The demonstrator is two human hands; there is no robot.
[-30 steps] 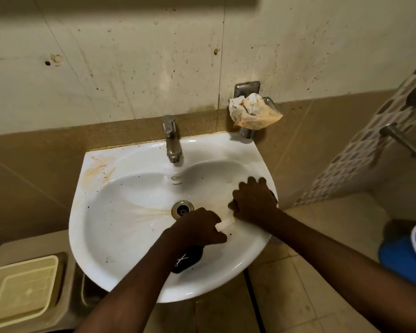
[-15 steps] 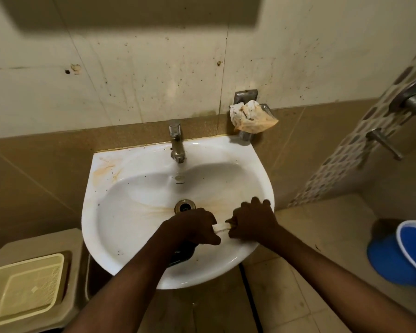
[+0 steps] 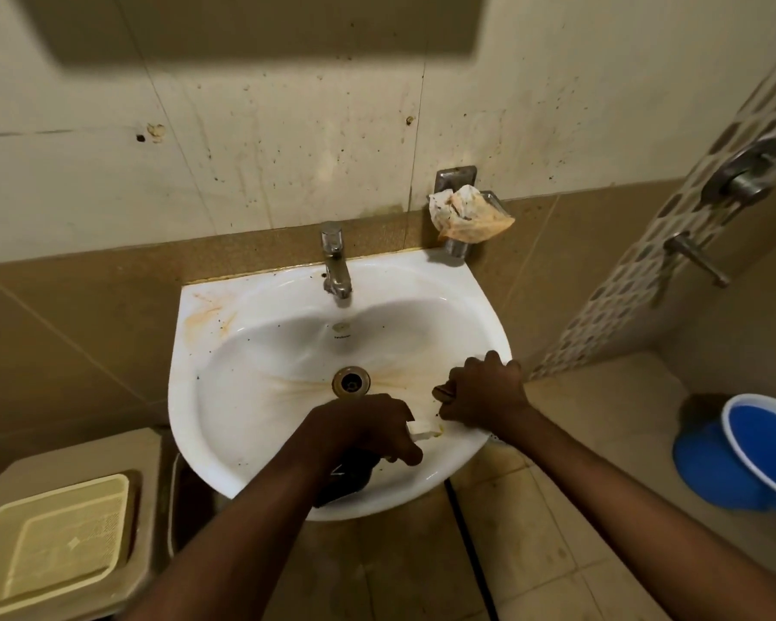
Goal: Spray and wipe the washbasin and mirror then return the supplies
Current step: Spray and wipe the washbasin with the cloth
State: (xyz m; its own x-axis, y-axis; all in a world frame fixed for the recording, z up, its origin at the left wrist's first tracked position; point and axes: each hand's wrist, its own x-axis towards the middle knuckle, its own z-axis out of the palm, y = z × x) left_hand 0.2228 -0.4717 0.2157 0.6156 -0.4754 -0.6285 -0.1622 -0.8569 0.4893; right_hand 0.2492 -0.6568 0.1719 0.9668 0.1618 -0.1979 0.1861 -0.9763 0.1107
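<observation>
The white washbasin (image 3: 261, 423) hangs on the wall, with brown stains round its drain (image 3: 351, 380) and at its back left corner. My left hand (image 3: 359, 430) grips a dark spray bottle (image 3: 348, 479) over the basin's front. The bottle's white nozzle (image 3: 422, 428) pokes out to the right. My right hand (image 3: 484, 392) rests at the basin's right rim with its fingers curled; nothing shows in it. A crumpled, stained cloth (image 3: 467, 212) lies on a metal holder above the basin's back right corner.
A chrome tap (image 3: 334, 262) stands at the basin's back. A cream plastic basket (image 3: 50, 544) sits on a beige unit at lower left. A blue bucket (image 3: 767, 450) stands on the floor at right. Wall taps (image 3: 744, 172) stick out at upper right.
My right hand has come off the bottle's nozzle and moved right to the basin's rim. My left hand stays on the bottle. The view has pulled back from the basin.
</observation>
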